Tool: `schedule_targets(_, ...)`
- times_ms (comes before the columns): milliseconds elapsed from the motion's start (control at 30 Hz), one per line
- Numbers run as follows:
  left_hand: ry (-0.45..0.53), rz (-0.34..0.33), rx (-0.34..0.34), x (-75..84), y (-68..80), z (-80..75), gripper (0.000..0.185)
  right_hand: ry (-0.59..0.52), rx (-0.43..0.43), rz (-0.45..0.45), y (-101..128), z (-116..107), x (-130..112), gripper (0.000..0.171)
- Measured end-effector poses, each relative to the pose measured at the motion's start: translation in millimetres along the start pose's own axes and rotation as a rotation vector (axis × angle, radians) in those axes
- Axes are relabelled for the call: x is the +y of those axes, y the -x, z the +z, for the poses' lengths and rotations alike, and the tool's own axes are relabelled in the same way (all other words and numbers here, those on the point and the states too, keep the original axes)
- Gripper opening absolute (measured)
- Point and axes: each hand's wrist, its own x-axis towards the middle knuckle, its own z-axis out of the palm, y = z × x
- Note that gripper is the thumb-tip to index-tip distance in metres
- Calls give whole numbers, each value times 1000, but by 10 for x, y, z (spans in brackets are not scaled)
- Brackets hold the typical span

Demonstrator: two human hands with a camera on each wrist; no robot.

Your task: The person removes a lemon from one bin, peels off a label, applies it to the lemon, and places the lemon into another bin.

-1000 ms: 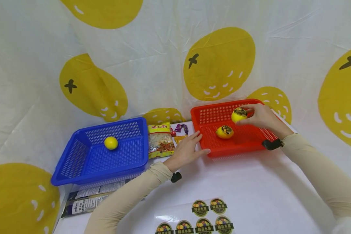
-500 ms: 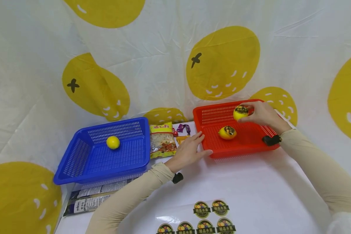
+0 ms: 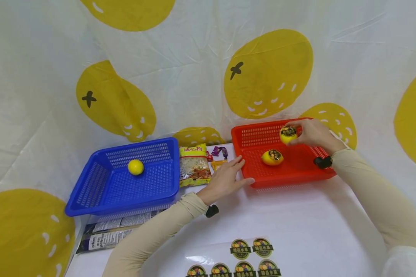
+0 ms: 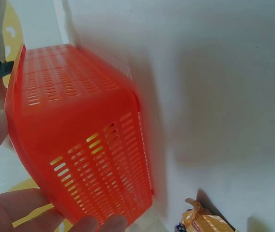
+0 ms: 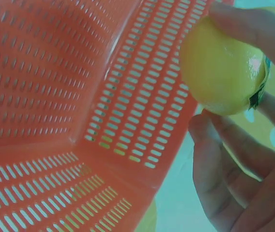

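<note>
Head view, right hand (image 3: 312, 134) gripping stickered lemon (image 3: 288, 134) over red basket (image 3: 249, 136), left hand (image 3: 225, 179) flat against its rim

White table (image 3: 298, 215), blue basket (image 3: 100, 192), red basket (image 3: 291, 179), snack packet (image 3: 193, 167), sticker sheet (image 3: 242, 256), printed packet (image 3: 107, 238)

Left hand (image 3: 225, 179) was flat with fingers straight, resting against the near left corner of the red basket (image 3: 256, 135). Right hand (image 3: 312, 132) was up over the basket's far right side, fingers curled round a stickered lemon (image 3: 288, 134). Both forearms were in beige sleeves.
</note>
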Motion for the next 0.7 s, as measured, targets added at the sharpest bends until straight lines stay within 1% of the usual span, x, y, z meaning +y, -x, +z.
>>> schedule_targets(267, -7, -2, 4, 24, -9, 13, 77, 28, -45, -58, -101, 159, 149, 78)
schedule_targets(467, 2, -4, 6, 16, -19, 11, 77, 22, -85, -57, -147, 258, 251, 78)
schedule_targets(700, 5, -2, 11, -4, -16, 12, 77, 49, -129, -54, -166, 312, 254, 76)
